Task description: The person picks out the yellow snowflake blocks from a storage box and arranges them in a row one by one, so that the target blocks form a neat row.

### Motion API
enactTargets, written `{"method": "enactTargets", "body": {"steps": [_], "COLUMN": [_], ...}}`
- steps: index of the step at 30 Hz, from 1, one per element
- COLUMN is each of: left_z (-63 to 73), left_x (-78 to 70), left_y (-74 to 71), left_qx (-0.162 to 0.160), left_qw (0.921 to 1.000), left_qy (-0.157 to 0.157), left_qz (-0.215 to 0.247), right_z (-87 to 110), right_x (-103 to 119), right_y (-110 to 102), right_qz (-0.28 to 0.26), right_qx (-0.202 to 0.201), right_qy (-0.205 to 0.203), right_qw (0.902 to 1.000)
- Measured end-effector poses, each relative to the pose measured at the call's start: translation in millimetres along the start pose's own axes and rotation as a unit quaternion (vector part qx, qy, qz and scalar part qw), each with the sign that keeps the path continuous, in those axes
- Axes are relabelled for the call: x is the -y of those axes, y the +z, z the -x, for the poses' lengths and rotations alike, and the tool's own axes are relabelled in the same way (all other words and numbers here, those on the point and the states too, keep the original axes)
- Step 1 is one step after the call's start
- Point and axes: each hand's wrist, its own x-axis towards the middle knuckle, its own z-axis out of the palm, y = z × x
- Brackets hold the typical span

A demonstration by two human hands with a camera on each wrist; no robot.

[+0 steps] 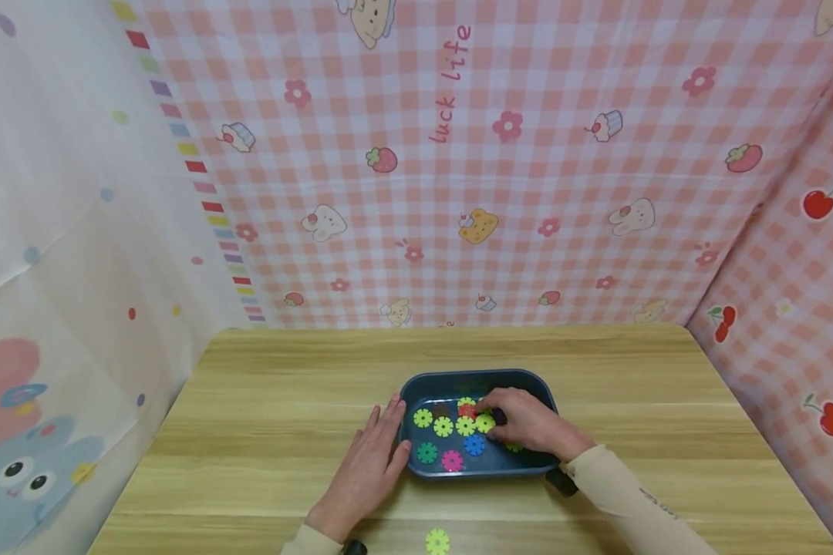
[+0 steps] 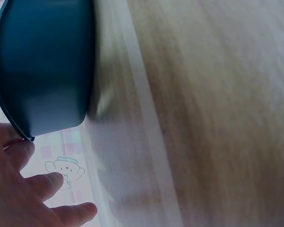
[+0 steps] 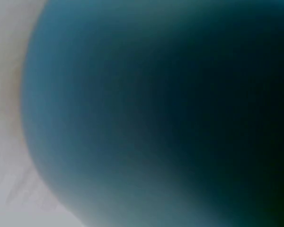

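A dark blue tray (image 1: 482, 470) holds several notched plastic discs, among them yellow ones (image 1: 443, 426), a green disc (image 1: 426, 452), a pink disc (image 1: 452, 461), a blue disc (image 1: 474, 445) and a red disc (image 1: 467, 412). My left hand (image 1: 369, 461) rests against the tray's left end, fingers fairly straight; the left wrist view has its fingertips (image 2: 22, 150) right at the rim. Inside the tray's right half, my right hand (image 1: 531, 422) bends its fingers around a yellow disc (image 1: 484, 423); I cannot tell whether it grips it. The tray's wall (image 3: 109, 113) fills the blurred right wrist view.
One yellow disc (image 1: 437, 541) lies on the wooden table (image 1: 284, 401) in front of the tray, near the bottom of the head view. Patterned cloth (image 1: 458, 193) hangs behind the table and along both sides.
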Motion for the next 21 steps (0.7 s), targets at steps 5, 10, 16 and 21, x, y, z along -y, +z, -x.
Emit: {"method": "enactTargets", "body": {"steps": [5, 10, 16, 21], "left_z": [-0.2, 0.1, 0.0, -0.1], "left_x": [-0.8, -0.2, 0.4, -0.4], "left_y": [-0.3, 0.0, 0.4, -0.4], "left_qx": [0.001, -0.001, -0.002, 0.000], "left_qw": [1.0000, 1.0000, 1.0000, 1.0000], "left_qy": [-0.002, 0.001, 0.004, 0.001], "left_qz": [0.001, -0.001, -0.004, -0.001], "right_z": [-0.4, -0.6, -1.0, -0.1], "right_x": [-1.4, -2.0, -1.8, -1.3], "right_y": [0.6, 1.9, 3.2, 3.1], "right_qz": [0.007, 0.020, 0.032, 0.033], "right_qx": [0.003, 0.000, 0.002, 0.001], "right_qy": [-0.006, -0.020, -0.030, -0.028], "right_qw": [0.9999, 0.9996, 0.9990, 0.9991]}}
